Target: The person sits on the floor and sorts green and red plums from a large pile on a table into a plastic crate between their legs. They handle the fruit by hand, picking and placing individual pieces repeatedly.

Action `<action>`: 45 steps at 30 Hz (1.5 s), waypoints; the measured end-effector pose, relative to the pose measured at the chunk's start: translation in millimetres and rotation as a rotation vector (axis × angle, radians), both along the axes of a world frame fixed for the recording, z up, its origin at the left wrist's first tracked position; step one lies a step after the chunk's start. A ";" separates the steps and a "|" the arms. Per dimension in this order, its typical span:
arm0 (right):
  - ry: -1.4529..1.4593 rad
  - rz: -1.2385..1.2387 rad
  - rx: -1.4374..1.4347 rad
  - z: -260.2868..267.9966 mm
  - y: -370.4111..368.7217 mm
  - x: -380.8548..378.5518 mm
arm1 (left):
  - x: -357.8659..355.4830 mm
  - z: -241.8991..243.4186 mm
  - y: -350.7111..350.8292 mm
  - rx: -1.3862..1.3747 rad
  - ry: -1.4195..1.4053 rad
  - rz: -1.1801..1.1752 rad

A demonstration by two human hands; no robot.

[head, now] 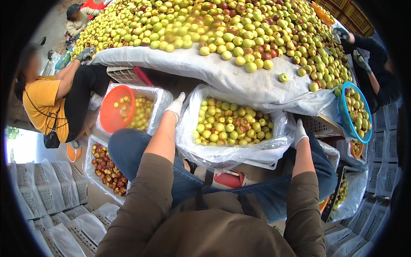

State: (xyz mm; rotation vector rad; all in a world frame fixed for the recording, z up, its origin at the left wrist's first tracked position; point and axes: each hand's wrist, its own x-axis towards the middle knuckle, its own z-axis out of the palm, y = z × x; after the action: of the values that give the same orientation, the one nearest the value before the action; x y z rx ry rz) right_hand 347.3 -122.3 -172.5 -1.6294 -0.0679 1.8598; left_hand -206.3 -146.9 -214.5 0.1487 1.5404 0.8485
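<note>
Before me is a crate lined with clear plastic (189, 141), filled with green, yellow and reddish jujubes (234, 125). My left hand (176, 106), in a pale glove, is at the crate's left side, its fingers stretched forward along the plastic. At the right side is my gloved right hand (300, 132), its fingers pointing forward beside the liner. Whether either hand grips the crate or its liner cannot be made out. Beyond the crate, a large heap of jujubes (244, 32) lies on a table covered with whitish cloth (154, 61).
An orange basin (117, 109) sits on a lined crate at left, above a crate of red-brown jujubes (109, 170). A blue basin of jujubes (356, 112) stands at right. A person in yellow (48, 93) sits left; a dark-sleeved person (374, 70) works right. Lined crates (48, 183) are stacked behind.
</note>
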 end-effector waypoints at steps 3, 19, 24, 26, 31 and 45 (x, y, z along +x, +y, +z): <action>-0.058 -0.097 -0.112 -5.5 33.4 -3.2 | -1.1 -15.6 20.7 -0.081 -0.107 0.046; 0.084 0.177 0.613 15.7 -31.4 17.8 | -15.0 67.9 0.5 0.557 0.287 -0.275; 0.045 -0.203 0.510 65.7 -59.1 19.9 | -11.9 75.1 -36.4 0.407 0.161 0.022; -0.138 0.047 0.383 78.2 -68.3 13.3 | -7.0 84.5 -49.0 0.278 0.371 -0.233; -0.176 0.480 0.372 103.0 -94.7 -1.4 | 6.6 113.8 -79.7 0.237 0.237 -0.373; -0.633 0.341 0.473 12.0 -136.9 -41.0 | 29.7 43.6 -101.7 0.375 0.458 -0.377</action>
State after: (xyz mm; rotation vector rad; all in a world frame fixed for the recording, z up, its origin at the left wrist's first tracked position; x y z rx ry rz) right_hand 306.3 -259.2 -160.6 -1.8549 -1.0268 1.3251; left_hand -176.5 -248.6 -170.9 0.9317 1.6797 0.8232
